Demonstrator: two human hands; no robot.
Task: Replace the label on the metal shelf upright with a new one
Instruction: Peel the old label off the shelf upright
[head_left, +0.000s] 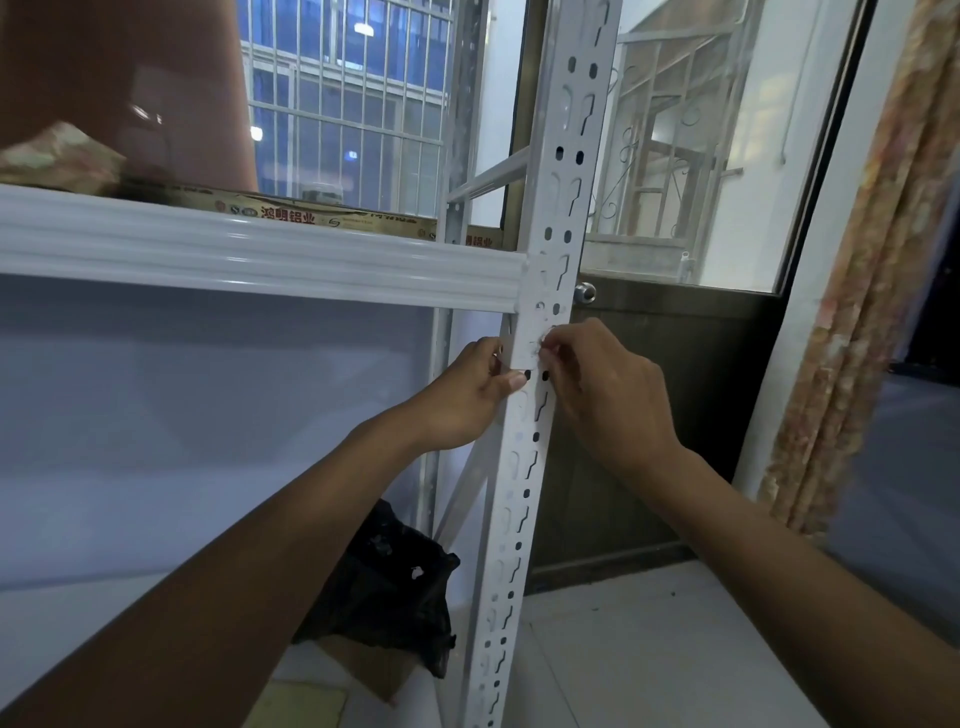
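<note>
A white perforated metal shelf upright runs from top to bottom through the middle of the view. A white label sits on its front face just below the shelf beam, partly torn or peeled. My left hand grips the upright from the left, thumb across its front beside the label's lower edge. My right hand comes from the right, and its fingertips pinch the label's right edge. Most of the label's surface is hidden by my fingers.
A white shelf beam meets the upright from the left. A black plastic bag and a cardboard piece lie low by the rack. A brown door with a knob stands behind, and a patterned curtain hangs right.
</note>
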